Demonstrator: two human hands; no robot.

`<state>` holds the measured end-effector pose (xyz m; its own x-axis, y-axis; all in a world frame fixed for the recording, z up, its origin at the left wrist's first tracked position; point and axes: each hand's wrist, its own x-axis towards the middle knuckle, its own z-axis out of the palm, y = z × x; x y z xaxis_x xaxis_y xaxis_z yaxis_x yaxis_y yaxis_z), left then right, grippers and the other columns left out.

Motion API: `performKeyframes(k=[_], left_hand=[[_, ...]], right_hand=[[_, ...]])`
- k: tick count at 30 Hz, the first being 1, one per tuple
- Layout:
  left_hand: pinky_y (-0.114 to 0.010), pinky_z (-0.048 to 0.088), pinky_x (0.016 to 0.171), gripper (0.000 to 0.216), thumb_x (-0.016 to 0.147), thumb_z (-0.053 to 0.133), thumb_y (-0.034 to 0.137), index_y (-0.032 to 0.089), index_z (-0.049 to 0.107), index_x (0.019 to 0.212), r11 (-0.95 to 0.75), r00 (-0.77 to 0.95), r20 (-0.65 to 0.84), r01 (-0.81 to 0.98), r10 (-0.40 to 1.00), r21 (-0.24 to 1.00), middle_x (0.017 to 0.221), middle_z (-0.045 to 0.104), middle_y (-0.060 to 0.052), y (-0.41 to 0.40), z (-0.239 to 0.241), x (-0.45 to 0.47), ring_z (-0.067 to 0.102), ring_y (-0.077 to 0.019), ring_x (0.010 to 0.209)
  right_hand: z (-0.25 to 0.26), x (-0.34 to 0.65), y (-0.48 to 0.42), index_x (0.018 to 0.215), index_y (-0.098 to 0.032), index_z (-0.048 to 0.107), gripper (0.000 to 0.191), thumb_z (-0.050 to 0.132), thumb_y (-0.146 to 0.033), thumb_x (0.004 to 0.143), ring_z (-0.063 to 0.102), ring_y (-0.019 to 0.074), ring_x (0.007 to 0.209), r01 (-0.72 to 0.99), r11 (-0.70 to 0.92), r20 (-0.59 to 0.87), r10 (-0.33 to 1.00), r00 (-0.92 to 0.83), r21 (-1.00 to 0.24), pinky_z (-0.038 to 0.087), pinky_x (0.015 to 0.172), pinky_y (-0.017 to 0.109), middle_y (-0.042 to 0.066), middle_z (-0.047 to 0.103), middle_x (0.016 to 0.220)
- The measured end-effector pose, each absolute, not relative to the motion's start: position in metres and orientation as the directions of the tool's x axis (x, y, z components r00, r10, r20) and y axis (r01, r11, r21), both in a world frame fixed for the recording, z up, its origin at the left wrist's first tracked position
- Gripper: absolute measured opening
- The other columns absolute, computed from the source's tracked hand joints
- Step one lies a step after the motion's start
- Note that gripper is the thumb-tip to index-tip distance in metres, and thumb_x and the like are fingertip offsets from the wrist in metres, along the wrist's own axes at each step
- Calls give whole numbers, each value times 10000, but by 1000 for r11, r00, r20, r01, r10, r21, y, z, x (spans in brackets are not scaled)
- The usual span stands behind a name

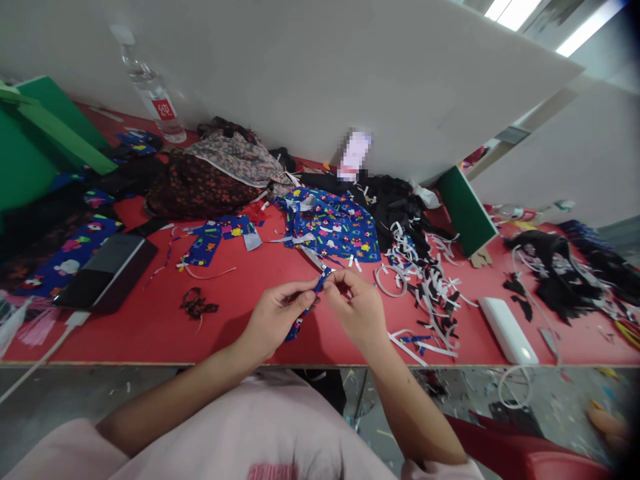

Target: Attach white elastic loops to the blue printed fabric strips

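Observation:
Above the front of the red table, my left hand (277, 313) pinches a narrow blue printed fabric strip (295, 329) between thumb and fingers. One end of the strip hangs below that hand. My right hand (357, 308) is closed at the strip's upper end, thumb and index finger pressed together; the exact spot of its grip is partly hidden. Just beyond my fingertips lies a larger piece of blue printed fabric (345, 223). Smaller blue printed scraps (204, 243) rest to its left, and a crumpled dark scrap (197, 303) lies left of my left hand.
White and black trimmings (435, 300) are heaped at right, near a white power bank (507, 330). A black power bank (107, 273) with a cable sits at left. Floral fabric (215, 177), a water bottle (155, 100) and a blurred phone (355, 155) stand along the partition (300, 67).

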<state>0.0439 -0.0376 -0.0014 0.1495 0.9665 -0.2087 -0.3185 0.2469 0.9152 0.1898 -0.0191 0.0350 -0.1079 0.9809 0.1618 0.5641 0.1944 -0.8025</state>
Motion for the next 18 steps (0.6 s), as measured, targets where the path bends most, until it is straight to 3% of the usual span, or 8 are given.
performKeyframes(k=[9, 18], left_hand=[[-323, 486, 836, 346, 750, 664, 335, 194, 669, 1066, 274, 201, -211, -367, 956, 889, 908, 707, -44, -39, -1, 44, 632, -158, 811], [-254, 482, 679, 362, 751, 647, 376, 198, 672, 1064, 226, 172, -194, -190, 966, 956, 721, 651, -8, -40, -4, 42, 583, -142, 727]], right_hand=[[33, 191, -23, 766, -183, 580, 89, 514, -214, 818, 545, 124, 671, 641, 302, 281, 950, -138, -705, 429, 613, 235, 13, 576, 757], [33, 195, -27, 813, -183, 596, 105, 501, -195, 854, 568, 176, 786, 777, 491, 503, 822, -265, -394, 473, 741, 315, 55, 602, 777]])
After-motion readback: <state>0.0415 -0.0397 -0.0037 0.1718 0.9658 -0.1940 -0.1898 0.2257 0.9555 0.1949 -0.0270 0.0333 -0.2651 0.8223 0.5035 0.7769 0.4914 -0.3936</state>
